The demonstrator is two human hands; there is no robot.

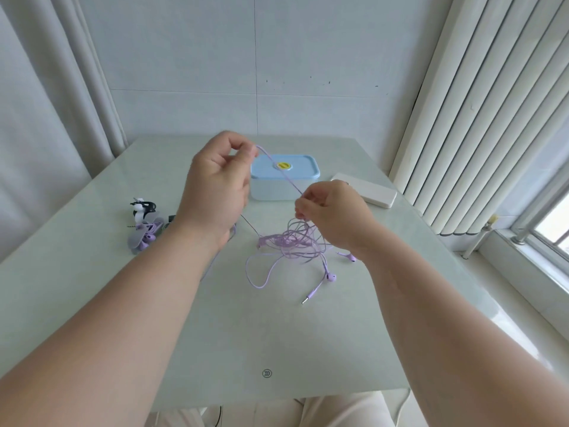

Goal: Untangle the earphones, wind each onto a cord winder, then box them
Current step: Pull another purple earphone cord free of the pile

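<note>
Abt halfway imo: wound set [144,237] sat off left, box [304,163] lidded, left grip [215,186] & right grip [326,211] each pinched purple cord [291,182] above the tangle [292,241].

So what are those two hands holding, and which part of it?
One thin purple earphone cord, stretched between them. The left hand pinches its upper part; the right hand pinches it lower down, just above the tangled purple bundle.

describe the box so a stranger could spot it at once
Start at the far side of the table, by the wall. The box sits there. Only it has a blue lid with a yellow sticker; the case beside it is flat, white.
</note>
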